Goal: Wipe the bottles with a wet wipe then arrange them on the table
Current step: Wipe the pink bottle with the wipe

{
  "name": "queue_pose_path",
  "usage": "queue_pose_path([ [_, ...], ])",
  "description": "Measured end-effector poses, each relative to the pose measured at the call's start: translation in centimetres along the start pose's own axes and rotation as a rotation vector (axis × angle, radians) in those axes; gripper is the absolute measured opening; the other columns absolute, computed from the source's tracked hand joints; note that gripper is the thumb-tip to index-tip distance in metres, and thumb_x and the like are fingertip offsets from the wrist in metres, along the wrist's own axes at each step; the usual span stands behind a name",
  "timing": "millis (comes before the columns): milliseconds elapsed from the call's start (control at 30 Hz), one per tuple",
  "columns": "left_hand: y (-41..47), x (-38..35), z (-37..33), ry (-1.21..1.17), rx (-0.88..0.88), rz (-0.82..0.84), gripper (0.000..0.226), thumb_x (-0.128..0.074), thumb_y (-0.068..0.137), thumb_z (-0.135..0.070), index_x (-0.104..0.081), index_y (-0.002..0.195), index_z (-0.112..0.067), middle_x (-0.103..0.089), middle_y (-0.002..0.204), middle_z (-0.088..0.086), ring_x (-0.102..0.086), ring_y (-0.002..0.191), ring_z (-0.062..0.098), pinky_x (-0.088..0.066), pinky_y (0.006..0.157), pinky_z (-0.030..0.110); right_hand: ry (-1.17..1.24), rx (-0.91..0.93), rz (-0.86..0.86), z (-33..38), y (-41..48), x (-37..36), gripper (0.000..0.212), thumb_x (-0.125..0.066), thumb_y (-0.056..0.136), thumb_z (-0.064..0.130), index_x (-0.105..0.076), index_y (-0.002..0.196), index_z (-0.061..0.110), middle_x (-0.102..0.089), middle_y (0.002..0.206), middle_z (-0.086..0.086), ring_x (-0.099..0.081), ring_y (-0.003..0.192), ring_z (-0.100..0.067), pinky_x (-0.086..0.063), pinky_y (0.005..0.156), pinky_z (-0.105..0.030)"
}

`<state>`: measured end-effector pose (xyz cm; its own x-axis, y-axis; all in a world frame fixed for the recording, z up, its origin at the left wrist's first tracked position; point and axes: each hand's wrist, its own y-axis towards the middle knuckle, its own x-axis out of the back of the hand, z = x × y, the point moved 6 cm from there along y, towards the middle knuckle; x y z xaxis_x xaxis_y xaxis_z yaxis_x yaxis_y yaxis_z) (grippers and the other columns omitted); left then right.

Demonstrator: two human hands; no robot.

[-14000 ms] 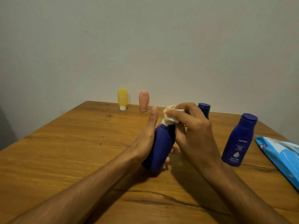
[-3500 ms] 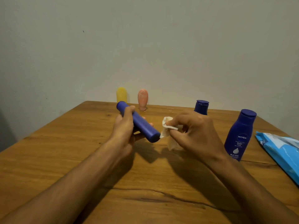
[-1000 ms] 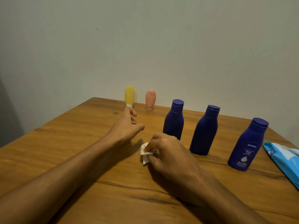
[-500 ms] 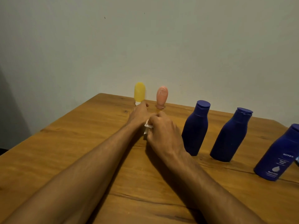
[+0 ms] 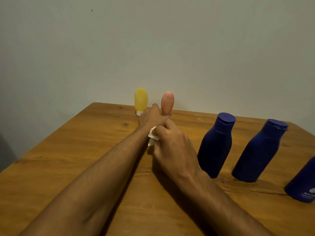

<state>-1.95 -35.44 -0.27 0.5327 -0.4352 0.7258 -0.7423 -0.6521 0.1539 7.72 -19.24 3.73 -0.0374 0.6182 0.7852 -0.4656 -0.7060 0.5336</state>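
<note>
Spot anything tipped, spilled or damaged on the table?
Nothing stands out. Three blue bottles stand upright in a row; yellow tube and pink tube stand upright near the wall; no spill. Right hand grips the wet wipe, left hand reaches between the tubes.

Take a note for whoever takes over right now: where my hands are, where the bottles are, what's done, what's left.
Left hand: reaching between the yellow bottle and peach bottle at the table's far edge, gripping nothing visible.
Right hand: holds the wet wipe.
Done, it seems: three blue bottles upright in a row at right.
Left: probably wipe yellow and peach, then line them up.
</note>
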Motion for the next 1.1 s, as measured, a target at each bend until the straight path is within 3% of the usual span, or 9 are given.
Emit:
queue_pose_path([
  [233, 1.6, -1.1, 0.1, -0.071, 0.008, 0.001, 0.058, -0.074, 0.079, -0.045, -0.056, 0.119, -0.008, -0.065, 0.111, 0.013, -0.062, 0.105, 0.031, -0.045, 0.091, 0.041, 0.093, 0.03, -0.052, -0.5, 0.5, -0.3, 0.022, -0.063, 0.087, 0.014, -0.063, 0.108, 0.014, -0.055, 0.112, 0.0, -0.053, 0.096, -0.009, -0.049, 0.082, -0.022],
  [433, 1.9, -1.2, 0.1, -0.184, 0.005, -0.01, 0.053, -0.077, 0.079, -0.033, -0.057, 0.122, -0.01, -0.063, 0.118, 0.014, -0.059, 0.111, 0.031, -0.04, 0.084, 0.033, 0.126, 0.069, -0.066, -0.9, 0.4, -0.4, 0.02, -0.066, 0.084, 0.012, -0.065, 0.104, 0.013, -0.058, 0.108, -0.001, -0.054, 0.091, -0.008, -0.048, 0.077, -0.018],
  [600, 1.2, -0.9, -0.4, -0.208, -0.009, -0.023, 0.048, -0.076, 0.081, -0.028, -0.058, 0.12, -0.007, -0.063, 0.118, 0.017, -0.059, 0.113, 0.034, -0.044, 0.094, 0.041, 0.146, 0.093, -0.059, -0.8, 0.0, -0.4, 0.02, -0.065, 0.084, 0.012, -0.065, 0.104, 0.012, -0.058, 0.107, -0.002, -0.055, 0.091, -0.01, -0.051, 0.077, -0.022],
  [767, -0.6, 0.2, -0.3, -0.203, -0.023, -0.032, 0.029, -0.068, 0.087, -0.018, -0.061, 0.111, -0.004, -0.064, 0.102, 0.013, -0.059, 0.093, 0.027, -0.041, 0.077, 0.031, 0.166, 0.11, -0.096, -0.7, 0.0, -0.1, 0.019, -0.064, 0.085, 0.012, -0.066, 0.103, 0.011, -0.059, 0.107, -0.003, -0.055, 0.092, -0.01, -0.05, 0.079, -0.021],
  [900, -2.5, 1.8, -0.2, -0.213, -0.003, -0.077, 0.021, -0.071, 0.081, -0.021, -0.063, 0.098, -0.011, -0.067, 0.097, 0.012, -0.065, 0.094, 0.03, -0.047, 0.074, 0.034, 0.183, 0.157, -0.13, -0.1, -0.6, 1.0, 0.018, -0.065, 0.084, 0.011, -0.066, 0.102, 0.009, -0.06, 0.107, -0.005, -0.057, 0.092, -0.012, -0.05, 0.078, -0.02],
  [1033, -6.4, 4.1, -0.7, -0.295, -0.019, -0.108, 0.014, -0.07, 0.082, -0.017, -0.062, 0.09, -0.01, -0.061, 0.076, 0.0, -0.058, 0.068, 0.015, -0.04, 0.056, 0.021, 0.242, 0.196, -0.135, 0.2, -1.7, 2.7, 0.017, -0.066, 0.083, 0.01, -0.068, 0.1, 0.008, -0.06, 0.104, -0.005, -0.058, 0.091, -0.012, -0.051, 0.08, -0.021],
  [1100, -8.7, 4.8, -0.8, -0.363, -0.009, -0.122, 0.016, -0.07, 0.081, -0.019, -0.064, 0.093, -0.01, -0.064, 0.076, 0.0, -0.061, 0.069, 0.014, -0.046, 0.058, 0.024, 0.26, 0.216, -0.137, 0.2, -2.4, 3.8, 0.018, -0.067, 0.082, 0.009, -0.068, 0.1, 0.008, -0.061, 0.103, -0.006, -0.058, 0.09, -0.011, -0.051, 0.079, -0.02],
])
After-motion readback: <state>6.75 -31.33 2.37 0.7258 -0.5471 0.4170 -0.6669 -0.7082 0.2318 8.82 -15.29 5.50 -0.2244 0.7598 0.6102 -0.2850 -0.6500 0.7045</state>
